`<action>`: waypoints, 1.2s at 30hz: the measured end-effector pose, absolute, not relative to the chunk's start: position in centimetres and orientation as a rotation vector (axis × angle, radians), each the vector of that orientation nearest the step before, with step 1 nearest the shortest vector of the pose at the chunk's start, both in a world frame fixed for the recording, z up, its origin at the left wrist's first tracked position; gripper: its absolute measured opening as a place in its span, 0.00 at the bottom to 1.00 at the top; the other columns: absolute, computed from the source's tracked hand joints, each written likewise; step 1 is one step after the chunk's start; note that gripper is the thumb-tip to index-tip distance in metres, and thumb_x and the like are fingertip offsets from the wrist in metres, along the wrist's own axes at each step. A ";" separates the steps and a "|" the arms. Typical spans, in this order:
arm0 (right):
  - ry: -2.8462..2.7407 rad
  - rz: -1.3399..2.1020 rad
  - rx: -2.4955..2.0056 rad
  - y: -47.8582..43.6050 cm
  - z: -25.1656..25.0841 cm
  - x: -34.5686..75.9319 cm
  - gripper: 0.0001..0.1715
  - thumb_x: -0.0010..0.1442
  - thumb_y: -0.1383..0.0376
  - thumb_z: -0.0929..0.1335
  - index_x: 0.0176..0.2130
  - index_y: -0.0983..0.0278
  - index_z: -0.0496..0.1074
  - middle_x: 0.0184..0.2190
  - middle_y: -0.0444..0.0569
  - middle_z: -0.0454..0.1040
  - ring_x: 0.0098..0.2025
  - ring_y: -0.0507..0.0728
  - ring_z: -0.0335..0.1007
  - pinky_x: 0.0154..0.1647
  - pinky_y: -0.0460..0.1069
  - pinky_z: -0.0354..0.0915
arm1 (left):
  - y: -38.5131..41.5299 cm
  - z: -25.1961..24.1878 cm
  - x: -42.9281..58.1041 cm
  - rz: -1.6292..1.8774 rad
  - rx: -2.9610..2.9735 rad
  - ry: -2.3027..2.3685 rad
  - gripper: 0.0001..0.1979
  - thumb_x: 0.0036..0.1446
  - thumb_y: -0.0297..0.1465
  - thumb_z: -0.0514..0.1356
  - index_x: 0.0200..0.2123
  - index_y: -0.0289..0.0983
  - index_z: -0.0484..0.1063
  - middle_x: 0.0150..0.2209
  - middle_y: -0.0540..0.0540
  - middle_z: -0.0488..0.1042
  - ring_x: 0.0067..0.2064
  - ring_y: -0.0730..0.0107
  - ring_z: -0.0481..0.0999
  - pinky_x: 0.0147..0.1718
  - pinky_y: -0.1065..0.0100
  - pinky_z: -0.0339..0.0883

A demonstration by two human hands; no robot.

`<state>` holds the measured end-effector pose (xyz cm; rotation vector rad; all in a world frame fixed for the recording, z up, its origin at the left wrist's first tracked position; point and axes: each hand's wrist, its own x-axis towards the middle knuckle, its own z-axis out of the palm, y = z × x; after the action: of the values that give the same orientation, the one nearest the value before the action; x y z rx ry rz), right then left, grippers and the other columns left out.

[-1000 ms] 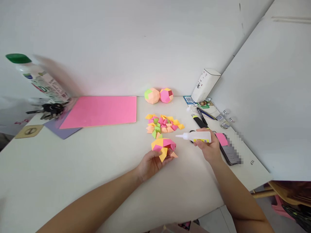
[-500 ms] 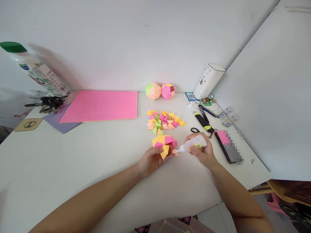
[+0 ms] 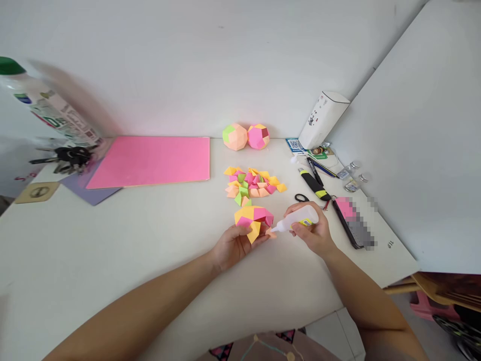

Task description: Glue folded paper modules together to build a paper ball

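My left hand (image 3: 232,245) is closed around a partly built paper ball (image 3: 254,216) of pink and yellow-orange folded facets, its open side turned to the right. At that hand's fingertips lies a small peach paper piece (image 3: 270,232). My right hand (image 3: 316,234) grips a white glue bottle (image 3: 301,217) with a yellow label, tilted so its thin nozzle points left at the peach piece; I cannot tell whether the tip touches it. Just beyond the ball lies a pile of folded paper pieces (image 3: 252,184) in green, pink, peach and yellow.
Two finished-looking paper balls (image 3: 235,137) stand against the wall. At left are a pink board (image 3: 154,160), keys (image 3: 73,156) and a green-capped bottle (image 3: 56,110). At right lie scissors (image 3: 301,198), a utility knife (image 3: 314,184), a phone (image 3: 351,223), small glass bottles (image 3: 351,169) and a white box (image 3: 323,119).
The view has shifted slightly. Both hands keep their holds, and the glue nozzle stays close to the peach piece.
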<state>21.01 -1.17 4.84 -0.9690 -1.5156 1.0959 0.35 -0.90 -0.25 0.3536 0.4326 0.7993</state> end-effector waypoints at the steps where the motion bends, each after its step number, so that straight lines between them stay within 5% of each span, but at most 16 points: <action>1: -1.521 1.086 -0.973 -1.2 4.9 21.0 0.13 0.53 0.63 0.70 0.38 0.62 0.66 0.35 0.49 0.71 0.27 0.51 0.67 0.22 0.47 0.63 | -0.9 -0.2 0.3 0.796 0.357 0.432 0.17 0.54 0.25 0.53 0.46 0.28 0.71 0.44 0.38 0.75 0.49 0.57 0.72 0.55 0.59 0.62; 27: -1.586 1.009 -0.903 -1.0 4.8 20.9 0.13 0.53 0.64 0.70 0.37 0.61 0.62 0.32 0.49 0.71 0.34 0.56 0.69 0.25 0.48 0.63 | -0.9 -0.3 0.2 0.794 0.363 0.417 0.17 0.53 0.25 0.54 0.47 0.31 0.70 0.43 0.40 0.76 0.48 0.58 0.73 0.53 0.60 0.63; 36: -1.337 1.236 -0.982 -0.6 4.7 20.4 0.08 0.57 0.62 0.67 0.34 0.62 0.64 0.32 0.46 0.72 0.19 0.48 0.63 0.18 0.47 0.60 | -0.9 -0.3 0.2 0.808 0.318 0.438 0.16 0.54 0.23 0.53 0.46 0.30 0.71 0.41 0.41 0.76 0.46 0.61 0.73 0.53 0.59 0.65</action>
<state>20.42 -0.61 4.66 -0.9821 -1.3368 1.2361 0.24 -0.91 -0.27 0.3179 0.4378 0.8083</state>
